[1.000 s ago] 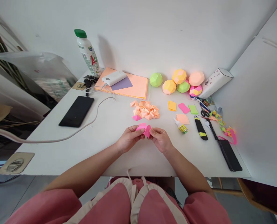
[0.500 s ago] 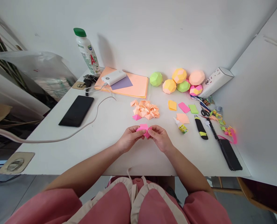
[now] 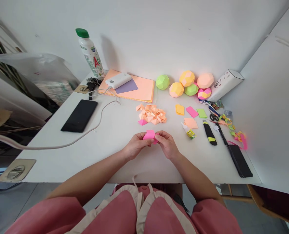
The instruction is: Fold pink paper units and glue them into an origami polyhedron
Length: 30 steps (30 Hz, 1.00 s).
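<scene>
Between both hands is a piece of pink paper (image 3: 149, 135), partly folded, held just above the table. My left hand (image 3: 137, 145) is closed on its left side, thumb lying along the front. My right hand (image 3: 168, 144) pinches the right side between thumb and fingers; the fingertips behind the paper are hidden. Just beyond the hands lies a pile of folded peach paper pieces (image 3: 153, 114), with one folded pink piece (image 3: 142, 122) at its near left edge.
Right of the hands are a glue bottle (image 3: 190, 133), peach sheets (image 3: 190, 123), small paper stacks, a black-and-yellow cutter (image 3: 209, 132) and scissors (image 3: 214, 117). Several paper polyhedra (image 3: 176, 90) stand by the wall. Left are a black tablet (image 3: 79, 116), a white cable (image 3: 85, 132) and a bottle (image 3: 92, 57).
The pink paper has turned slightly in my hands, and its upper flap now looks wider and flatter. My left thumb has shifted a little lower. Everything on the table stays in place.
</scene>
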{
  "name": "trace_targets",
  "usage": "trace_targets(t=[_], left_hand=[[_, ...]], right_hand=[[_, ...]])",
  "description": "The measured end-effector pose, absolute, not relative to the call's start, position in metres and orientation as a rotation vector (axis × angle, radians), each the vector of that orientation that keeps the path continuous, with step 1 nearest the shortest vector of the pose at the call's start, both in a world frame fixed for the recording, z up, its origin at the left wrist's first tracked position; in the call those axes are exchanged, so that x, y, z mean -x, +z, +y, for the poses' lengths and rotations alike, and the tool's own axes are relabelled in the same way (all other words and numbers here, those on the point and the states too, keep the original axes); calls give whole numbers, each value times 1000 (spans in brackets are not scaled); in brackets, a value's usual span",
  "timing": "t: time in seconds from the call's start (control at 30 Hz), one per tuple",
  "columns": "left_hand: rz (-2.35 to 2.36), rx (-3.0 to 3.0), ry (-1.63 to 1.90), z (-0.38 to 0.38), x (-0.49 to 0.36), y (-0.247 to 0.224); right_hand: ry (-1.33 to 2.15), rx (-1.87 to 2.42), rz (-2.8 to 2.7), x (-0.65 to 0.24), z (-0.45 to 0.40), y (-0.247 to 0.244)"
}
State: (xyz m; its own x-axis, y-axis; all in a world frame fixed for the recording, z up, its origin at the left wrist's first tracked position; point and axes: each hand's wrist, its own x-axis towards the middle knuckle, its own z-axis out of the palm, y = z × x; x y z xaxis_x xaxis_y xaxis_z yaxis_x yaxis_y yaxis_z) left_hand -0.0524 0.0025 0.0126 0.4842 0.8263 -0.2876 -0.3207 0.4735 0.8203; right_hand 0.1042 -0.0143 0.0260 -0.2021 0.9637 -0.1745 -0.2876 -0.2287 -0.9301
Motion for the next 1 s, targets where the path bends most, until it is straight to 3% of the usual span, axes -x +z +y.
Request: trace_targets(t=[0.67, 0.73, 0.9, 1.0], left_hand=[[681, -636, 807, 0, 48, 12], [681, -629, 805, 2, 50, 13], [700, -621, 805, 5, 54, 15], [701, -622, 791, 5, 54, 15]], right_hand=[[1386, 1132, -1247, -107, -13, 29], [1185, 1202, -1419, -121, -6, 34], [119, 1920, -1619, -183, 18, 42], [95, 2343, -1613, -213, 23, 44]])
